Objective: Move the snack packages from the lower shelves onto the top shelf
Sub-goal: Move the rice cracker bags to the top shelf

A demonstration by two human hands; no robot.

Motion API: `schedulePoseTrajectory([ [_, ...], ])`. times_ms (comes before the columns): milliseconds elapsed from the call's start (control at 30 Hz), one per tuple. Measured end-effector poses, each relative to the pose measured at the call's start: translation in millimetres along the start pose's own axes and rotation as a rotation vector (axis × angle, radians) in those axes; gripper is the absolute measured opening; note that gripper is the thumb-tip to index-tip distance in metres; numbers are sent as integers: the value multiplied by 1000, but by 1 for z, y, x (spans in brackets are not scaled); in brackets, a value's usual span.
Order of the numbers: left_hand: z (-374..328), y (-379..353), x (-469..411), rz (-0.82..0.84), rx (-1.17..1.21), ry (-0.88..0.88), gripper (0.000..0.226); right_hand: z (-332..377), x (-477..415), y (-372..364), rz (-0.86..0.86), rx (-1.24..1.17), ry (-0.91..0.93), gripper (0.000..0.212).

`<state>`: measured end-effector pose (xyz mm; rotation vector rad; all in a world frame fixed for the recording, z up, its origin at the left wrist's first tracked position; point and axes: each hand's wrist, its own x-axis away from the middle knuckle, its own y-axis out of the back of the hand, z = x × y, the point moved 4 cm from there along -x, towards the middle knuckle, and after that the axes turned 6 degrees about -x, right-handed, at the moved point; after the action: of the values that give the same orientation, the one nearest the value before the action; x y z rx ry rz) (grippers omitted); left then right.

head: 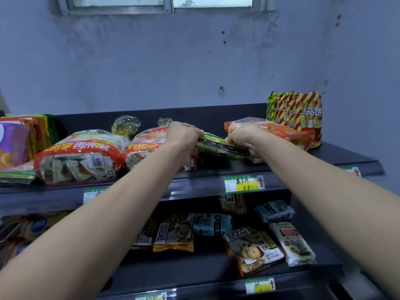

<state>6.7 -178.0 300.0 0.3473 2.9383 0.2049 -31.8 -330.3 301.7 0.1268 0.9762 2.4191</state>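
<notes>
Jointly gripping green package (218, 146) — left hand (184, 137), right hand (244, 137). Risks shoving red bag (147, 146) at nine o'clock off crowded top shelf (337, 154).

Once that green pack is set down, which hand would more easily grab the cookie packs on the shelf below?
Probably the right hand: the cookie packs lie mostly below its arm. It and the left hand both grip the green pack.

2 hands (184, 135), 2 shelves (346, 158)
</notes>
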Motion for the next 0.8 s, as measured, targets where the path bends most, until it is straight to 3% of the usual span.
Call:
schedulePoseTrajectory([
  [67, -6, -1, 4, -2, 21, -39, 9, -1, 3, 3, 24, -210, -5, 26],
  [133, -8, -2, 8, -7, 31, -71, 16, -5, 7, 6, -1, -353, -53, 39],
  [267, -6, -3, 18, -11, -3, -98, 19, -16, 21, 10, -50, -626, -148, 40],
  [367, 2, -1, 28, 25, 10, -11, 28, -23, 34, 13, -55, -651, -130, 34],
  [467, 6, -3, 43, 120, 75, 27, 10, -29, 51, 15, -18, -661, -94, 21],
  [633, 14, -7, 59, 157, -33, -105, 23, -46, 79, 20, -37, -497, -25, 30],
  [800, 34, -22, 80, 198, -246, -244, 36, -80, 112, 24, -73, -362, -45, 26],
])
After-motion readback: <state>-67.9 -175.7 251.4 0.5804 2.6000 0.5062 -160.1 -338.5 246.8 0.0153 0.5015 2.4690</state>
